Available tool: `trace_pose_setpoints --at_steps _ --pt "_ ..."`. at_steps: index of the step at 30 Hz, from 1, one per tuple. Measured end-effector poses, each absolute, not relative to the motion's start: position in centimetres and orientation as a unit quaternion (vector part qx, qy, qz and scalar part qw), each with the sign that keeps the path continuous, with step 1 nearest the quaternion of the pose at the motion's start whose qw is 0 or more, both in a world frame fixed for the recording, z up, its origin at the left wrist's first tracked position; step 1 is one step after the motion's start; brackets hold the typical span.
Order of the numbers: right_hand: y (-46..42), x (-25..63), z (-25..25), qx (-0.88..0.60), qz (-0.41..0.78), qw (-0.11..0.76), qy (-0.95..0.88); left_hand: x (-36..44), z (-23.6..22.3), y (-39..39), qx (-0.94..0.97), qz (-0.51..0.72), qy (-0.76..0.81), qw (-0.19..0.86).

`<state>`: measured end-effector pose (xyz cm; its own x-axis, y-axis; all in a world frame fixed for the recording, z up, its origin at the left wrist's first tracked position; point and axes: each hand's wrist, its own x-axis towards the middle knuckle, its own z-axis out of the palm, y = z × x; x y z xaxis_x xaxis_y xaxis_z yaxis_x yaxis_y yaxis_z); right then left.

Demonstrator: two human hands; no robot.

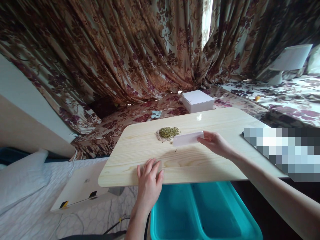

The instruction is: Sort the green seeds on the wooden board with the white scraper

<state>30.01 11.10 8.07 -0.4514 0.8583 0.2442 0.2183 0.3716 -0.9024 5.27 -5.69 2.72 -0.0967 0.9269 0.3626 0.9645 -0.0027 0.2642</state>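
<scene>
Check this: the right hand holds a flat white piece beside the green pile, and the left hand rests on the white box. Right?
Not quite: the head view shows the left hand resting on the wooden table, not on the white box. The right hand does hold the white piece beside the green pile.

Daylight's slipping thru the curtain [165,50] gap, glaring w/ a spot on my counter [212,160]; edges are bending, corners dim.

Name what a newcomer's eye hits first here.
Probably the bright teal bin, split in two, below the table's near edge. Next, the green heap on the pale tabletop, beside the white scraper-like piece in the right hand.
</scene>
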Motion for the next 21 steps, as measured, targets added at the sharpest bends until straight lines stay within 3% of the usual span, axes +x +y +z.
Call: trace_pose_setpoints --at_steps 21 --pt "13.1 26.5 7.0 -0.306 0.561 0.302 -0.708 5.2 2.4 -5.6 -0.673 -0.227 -0.702 0.06"
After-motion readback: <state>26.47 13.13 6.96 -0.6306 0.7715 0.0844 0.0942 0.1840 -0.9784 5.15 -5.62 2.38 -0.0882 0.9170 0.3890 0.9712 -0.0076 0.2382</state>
